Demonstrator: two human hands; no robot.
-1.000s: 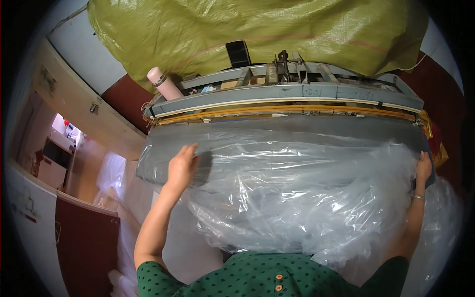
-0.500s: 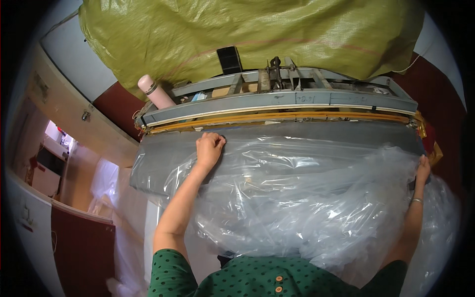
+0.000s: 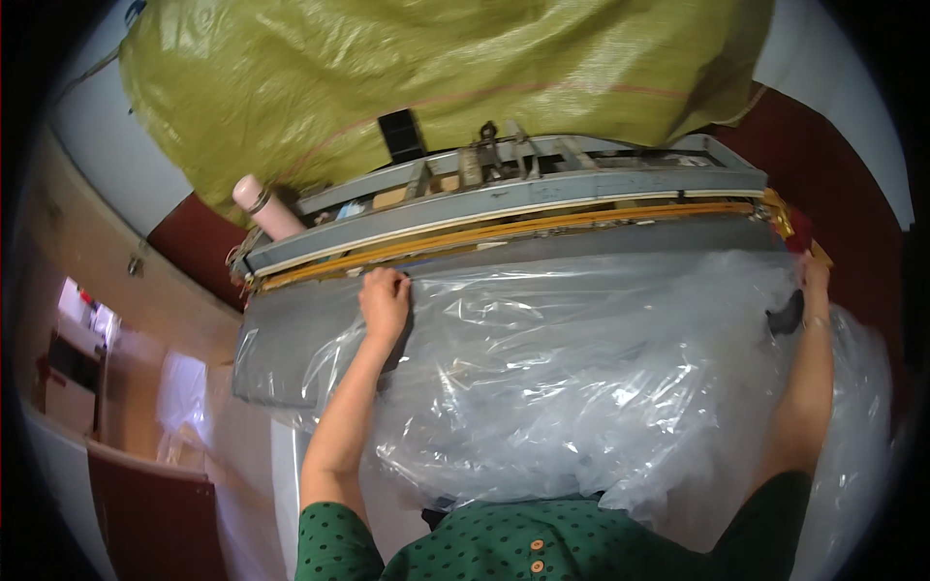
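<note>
Thing: clear plastic bag (image 3: 581, 387) lay across frame centre, its mouth at the sealing bar (image 3: 504, 208).
Handling: judged light, limp, slippery; best taken at the mouth edge.
Left hand (image 3: 385, 300): grip closed on the edge.
Right hand (image 3: 812, 281): grip state cannot be told.
Surroundings: green woven sack (image 3: 436, 77) above; pink bottle (image 3: 266, 208) upper left.
</note>
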